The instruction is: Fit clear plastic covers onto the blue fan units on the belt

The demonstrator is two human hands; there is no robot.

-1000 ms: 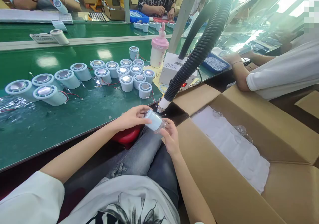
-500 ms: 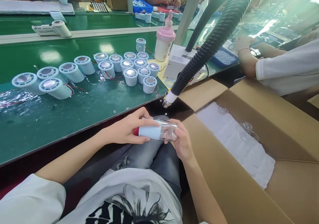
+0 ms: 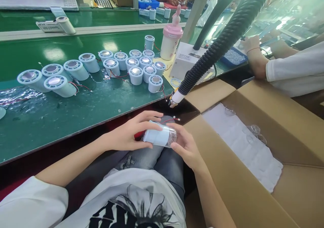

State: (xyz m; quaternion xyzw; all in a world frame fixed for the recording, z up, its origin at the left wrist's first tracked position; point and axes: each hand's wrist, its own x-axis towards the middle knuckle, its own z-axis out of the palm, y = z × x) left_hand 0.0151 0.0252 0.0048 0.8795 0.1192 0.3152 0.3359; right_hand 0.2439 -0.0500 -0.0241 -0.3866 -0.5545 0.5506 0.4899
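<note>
Above my lap, my left hand (image 3: 135, 131) grips a light blue cylinder (image 3: 156, 136), thumb below and fingers over the top. A clear plastic cover (image 3: 173, 137) surrounds the cylinder and sticks out past its right end. My right hand (image 3: 186, 147) closes around that clear end with thumb and fingers. Red and white wires with a small connector (image 3: 174, 119) show just behind the cylinder. On the green bench, several similar light blue cylinders (image 3: 136, 76) stand or lean, with metal discs on top and thin wires trailing.
An open cardboard box (image 3: 217, 160) at my right holds white padding (image 3: 243, 147) and clear plastic pieces. A black corrugated hose (image 3: 217, 42) with a nozzle hangs over the bench edge. Behind stand a pink-lidded bottle (image 3: 170, 42) and a white device (image 3: 183, 60). Co-workers' hands are across and right.
The clear cover has slid left over more of the cylinder. The red end by my left hand is out of sight, and the wires show more. The view has shifted slightly.
</note>
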